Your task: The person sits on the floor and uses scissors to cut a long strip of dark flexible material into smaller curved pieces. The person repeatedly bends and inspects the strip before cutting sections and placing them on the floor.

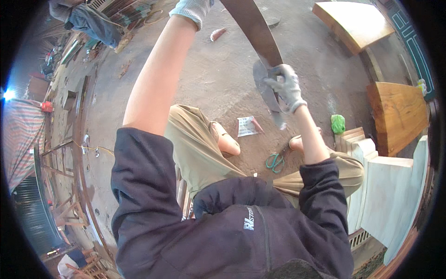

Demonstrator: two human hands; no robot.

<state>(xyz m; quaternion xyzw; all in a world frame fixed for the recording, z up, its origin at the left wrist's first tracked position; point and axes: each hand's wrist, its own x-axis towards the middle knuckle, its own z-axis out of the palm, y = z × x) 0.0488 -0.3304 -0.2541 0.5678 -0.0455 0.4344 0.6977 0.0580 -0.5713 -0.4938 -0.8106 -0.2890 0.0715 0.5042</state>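
A: What is gripped?
B: A grey sanding sheet (265,86) is pinched in the gloved right hand (286,86) against the dark curved wooden strip (253,28). The strip's upper end is clasped by the gloved left hand (193,9).
A: And below?
B: Green-handled scissors (276,161) are seen on the concrete floor (218,69) between the knees.

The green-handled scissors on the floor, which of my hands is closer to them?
Right. Your right hand grips the dark curved board directly above the scissors, while the left hand is raised far up at the frame's top edge.
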